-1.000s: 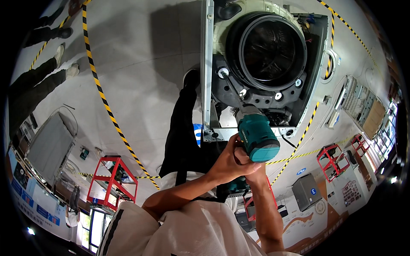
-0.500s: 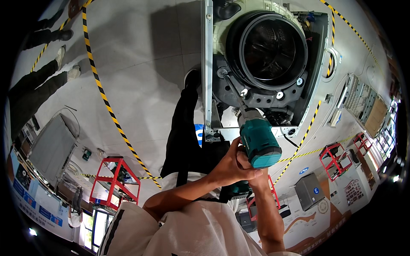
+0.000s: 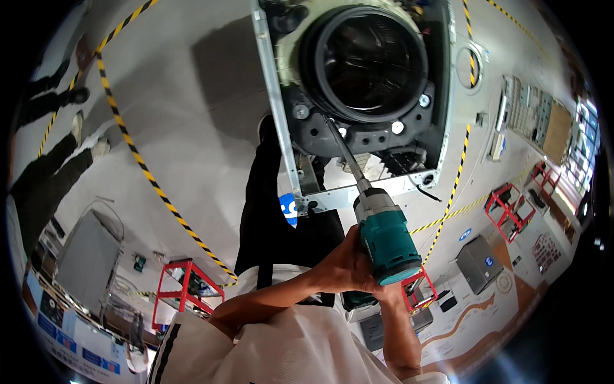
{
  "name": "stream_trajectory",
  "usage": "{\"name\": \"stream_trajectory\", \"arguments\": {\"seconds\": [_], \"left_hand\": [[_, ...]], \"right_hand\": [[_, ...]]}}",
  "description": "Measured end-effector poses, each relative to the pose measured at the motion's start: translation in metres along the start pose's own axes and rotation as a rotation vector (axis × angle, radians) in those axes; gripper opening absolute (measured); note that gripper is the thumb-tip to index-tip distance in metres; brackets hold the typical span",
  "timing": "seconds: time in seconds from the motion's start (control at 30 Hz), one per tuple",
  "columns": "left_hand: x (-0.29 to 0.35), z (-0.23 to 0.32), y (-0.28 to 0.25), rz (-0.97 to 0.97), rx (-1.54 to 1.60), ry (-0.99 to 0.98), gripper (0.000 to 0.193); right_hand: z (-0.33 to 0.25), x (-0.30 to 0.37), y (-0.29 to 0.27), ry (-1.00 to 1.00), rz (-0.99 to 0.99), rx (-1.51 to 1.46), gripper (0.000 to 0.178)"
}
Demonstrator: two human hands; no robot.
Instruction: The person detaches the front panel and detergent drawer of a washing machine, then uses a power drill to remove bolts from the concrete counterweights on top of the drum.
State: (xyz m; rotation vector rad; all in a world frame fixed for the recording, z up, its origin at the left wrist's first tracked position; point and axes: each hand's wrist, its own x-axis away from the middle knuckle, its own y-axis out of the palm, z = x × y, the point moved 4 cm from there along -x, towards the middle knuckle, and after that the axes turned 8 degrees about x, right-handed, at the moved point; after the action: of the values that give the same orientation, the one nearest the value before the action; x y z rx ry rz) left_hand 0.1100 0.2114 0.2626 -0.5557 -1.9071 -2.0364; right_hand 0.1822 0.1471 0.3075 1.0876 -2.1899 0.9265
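Both my hands grip a teal and black cordless power driver (image 3: 389, 246) by its handle, below its body. My left hand (image 3: 343, 264) wraps it from the left. My right hand (image 3: 382, 291) is closed there too, partly hidden behind the tool. From its grey nose a long metal shaft (image 3: 347, 153) reaches up over the dark counterweight (image 3: 326, 142) of an opened washing machine. The shaft's tip lies just below the drum's rubber gasket (image 3: 313, 83), right of a round bolt (image 3: 300, 112). Whether it touches anything I cannot tell. Other bolts (image 3: 397, 127) show along the counterweight.
The machine's metal frame (image 3: 272, 96) stands around the drum, with a black cable (image 3: 427, 193) hanging at its front. Yellow-black tape (image 3: 137, 157) marks the floor. Red trolleys (image 3: 182, 291), a grey panel (image 3: 89, 259) and a grey box (image 3: 478, 264) stand about. People's legs (image 3: 48, 169) show at left.
The driver's tip has come off the counterweight's left bolt and moved right and back toward me. Both hands keep their grip. The whole view has shifted and turned slightly.
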Motion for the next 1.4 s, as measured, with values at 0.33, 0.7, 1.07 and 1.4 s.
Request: {"name": "stream_trajectory", "arguments": {"seconds": [0.33,0.7,1.07,1.4], "left_hand": [[-0.084,-0.101,0.026,-0.064,-0.351,-0.102,0.102],[-0.184,-0.160,0.038,0.099,-0.441,-0.084,0.107],[-0.199,-0.168,0.052,0.216,-0.416,-0.147,0.109],[-0.204,-0.151,0.052,0.255,-0.309,-0.131,0.099]], "right_hand": [[0.098,0.022,-0.093,0.205,0.336,-0.261,0.035],[0.167,-0.041,-0.179,0.197,0.211,-0.290,0.024],[0.178,-0.054,-0.201,0.173,0.106,-0.270,0.024],[0.153,-0.067,-0.196,0.317,0.133,-0.298,0.024]]}}
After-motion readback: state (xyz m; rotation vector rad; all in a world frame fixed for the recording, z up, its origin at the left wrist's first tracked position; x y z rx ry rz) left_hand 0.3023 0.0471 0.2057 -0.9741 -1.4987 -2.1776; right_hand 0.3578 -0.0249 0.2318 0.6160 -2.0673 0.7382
